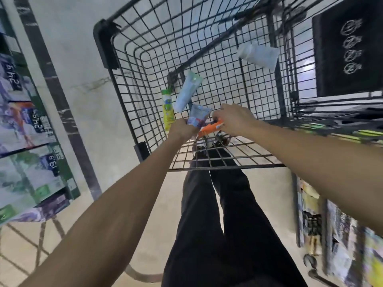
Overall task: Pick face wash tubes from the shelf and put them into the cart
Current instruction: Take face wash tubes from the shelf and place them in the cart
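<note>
Shelf (31, 125): stands well left of the cart, stocked with blurred packages and dark price tags; print not legible. A dark floor stripe (60, 104) runs between shelf and cart.

Cart (116, 65): dark wire basket, viewed from above, floor visible through the mesh.

Green-yellow tube (168, 108): lies inside the cart along its left wall, near the front-left corner.

Pale blue tube (187, 92): lies in the cart just right of the green-yellow tube, tilted.

Left hand (183, 129): inside the cart near its near wall, fingers closed around the lower end of a blue-purple tube (199, 114), which touches the pale blue tube's lower end.

Orange tube (210, 129): right of the blue-purple tube, low in the cart, partly covered by the right hand.

Right hand (234, 119): inside the cart, fingers curled over the orange tube; whether it grips cannot be told.

White tube (259, 54): lies toward the cart's far right side, apart from the others.

Black panel (348, 50): at the cart's right end, bearing round white symbols.

Person's dark trousers (223, 224): below the cart's near edge.

Second shelf (342, 235): right of the cart, blurred.
</note>
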Available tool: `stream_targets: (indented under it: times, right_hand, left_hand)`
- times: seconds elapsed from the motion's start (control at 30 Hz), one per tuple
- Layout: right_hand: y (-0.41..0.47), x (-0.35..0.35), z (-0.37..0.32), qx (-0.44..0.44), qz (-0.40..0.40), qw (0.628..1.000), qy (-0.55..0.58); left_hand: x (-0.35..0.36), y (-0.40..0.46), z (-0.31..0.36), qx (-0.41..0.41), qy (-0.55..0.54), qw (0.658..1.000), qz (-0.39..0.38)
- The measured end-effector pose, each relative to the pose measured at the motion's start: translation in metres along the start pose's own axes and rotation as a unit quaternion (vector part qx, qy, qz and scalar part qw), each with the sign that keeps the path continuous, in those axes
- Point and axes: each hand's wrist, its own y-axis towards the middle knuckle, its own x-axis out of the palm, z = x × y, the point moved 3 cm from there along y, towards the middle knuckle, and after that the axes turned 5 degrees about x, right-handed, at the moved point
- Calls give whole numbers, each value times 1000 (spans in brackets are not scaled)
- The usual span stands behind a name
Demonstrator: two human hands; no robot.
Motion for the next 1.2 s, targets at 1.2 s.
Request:
stream_targets:
  times: [1.2]
  right_hand:
    - [-525, -92, -22, 33, 529, 252, 810]
  left_hand:
    - [42, -425, 231, 311, -164, 779, -519]
